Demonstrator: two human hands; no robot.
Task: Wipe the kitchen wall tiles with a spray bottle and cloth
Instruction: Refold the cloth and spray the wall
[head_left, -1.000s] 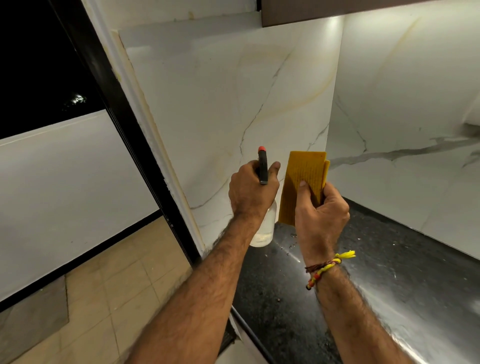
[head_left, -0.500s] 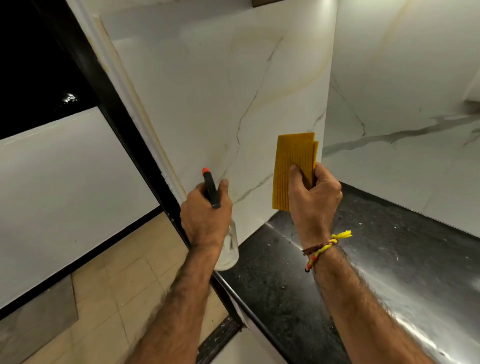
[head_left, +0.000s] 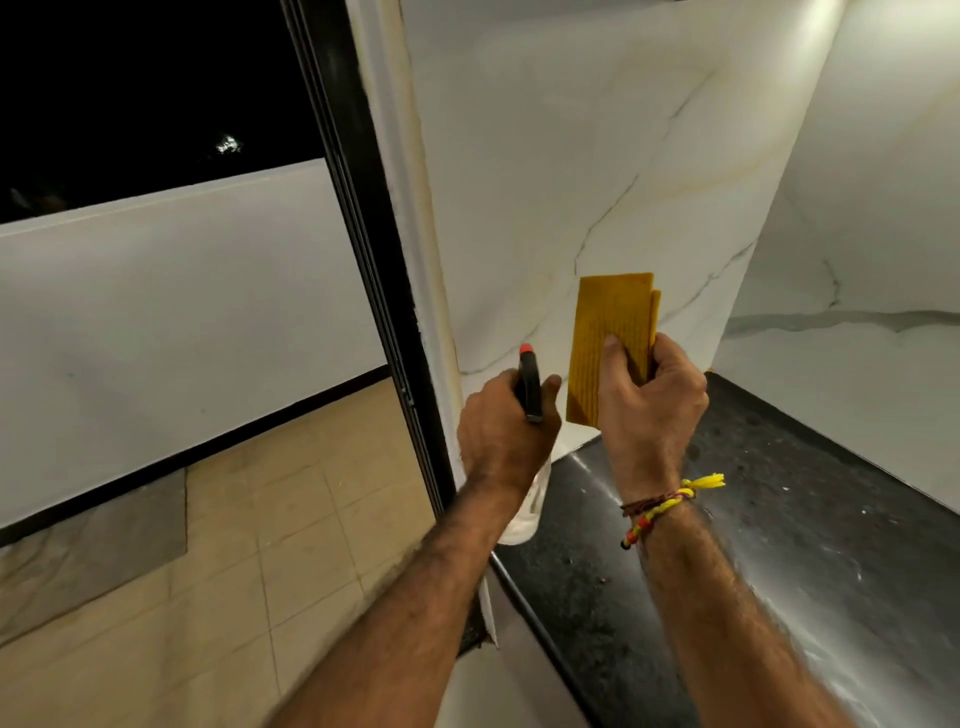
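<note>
While the head view looks down both forearms, the left hand (head_left: 506, 426) grips the spray bottle (head_left: 527, 491), fingers curled round its neck, with the black head and red nozzle tip rising above the knuckles. Compared with half a second ago, this hand has moved right and now sits just beside the right hand (head_left: 649, 400), in front of the tiled wall rather than at the door frame. The right hand pinches the folded yellow cloth (head_left: 613, 338) upright between thumb and fingers; its grip is unchanged. The cloth stands before the wall tiles (head_left: 597, 156); whether it touches them cannot be told.

The bottle's clear body is largely hidden behind the left hand and wrist, so only its lower end shows above the edge of the dark bench (head_left: 779, 519). The trigger and the left fingertips are out of sight. The cloth's lower right part is covered by the right hand. A thread bracelet (head_left: 670, 506) circles the right wrist. The black door frame (head_left: 374, 260) runs down the left of the tiles, its lower end hidden by the left forearm.
</note>
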